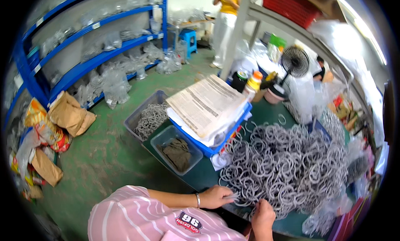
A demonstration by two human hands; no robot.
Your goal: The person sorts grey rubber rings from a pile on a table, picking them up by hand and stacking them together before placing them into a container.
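Note:
A large heap of grey rings covers much of the dark green table in front of me. At the heap's near left edge, my left hand is closed, its fingertips pinching a few grey rings. A metal bangle circles that wrist. Just to its right, my right hand is curled shut beside the near edge of the heap. Whatever lies inside its fingers is hidden. The two hands are a short way apart.
Left of the heap stands a blue tray stacked with papers. Beside it are a clear tub holding dark cloth and a grey bin of rings. A fan and an orange-capped bottle stand behind. Another person stands farther off.

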